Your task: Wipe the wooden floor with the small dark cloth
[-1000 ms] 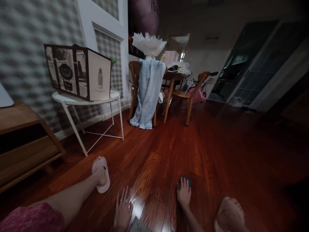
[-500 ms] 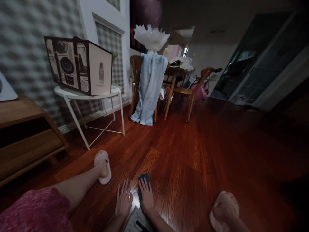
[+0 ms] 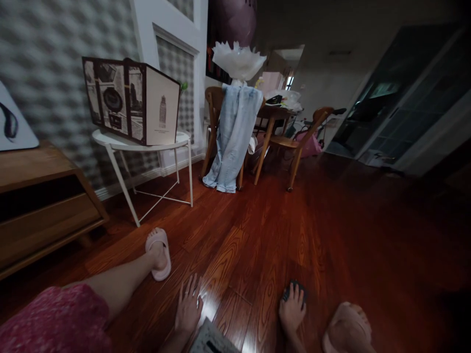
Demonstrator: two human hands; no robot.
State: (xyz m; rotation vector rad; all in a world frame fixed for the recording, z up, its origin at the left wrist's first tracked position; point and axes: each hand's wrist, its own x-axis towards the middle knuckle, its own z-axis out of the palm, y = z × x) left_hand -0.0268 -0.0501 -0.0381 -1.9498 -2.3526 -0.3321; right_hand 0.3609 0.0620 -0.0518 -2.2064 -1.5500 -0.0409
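My left hand (image 3: 189, 305) hovers over or rests on the wooden floor with its fingers stretched out and apart, a ring on one finger. It holds nothing. Farther right, my right hand (image 3: 292, 308) has its fingers laid over a small dark block-like thing (image 3: 302, 291), gripping it at floor level; its kind is hard to make out. At the bottom edge, a grey flat-topped object (image 3: 212, 339) with a dark slot is partly cut off, close to my left wrist.
Pink slippers (image 3: 166, 264) are on my feet at both sides. A white side table (image 3: 142, 146) carries a large printed box (image 3: 161, 108). Beyond stand chairs (image 3: 294, 142), one draped with jeans (image 3: 235, 132). A wooden cabinet (image 3: 51, 206) is at left; reddish floorboards (image 3: 253, 235) stretch between.
My right hand has moved well to the right across the floor with the dark thing, away from my left hand. My left hand has stayed nearly in place. The view has shifted slightly.
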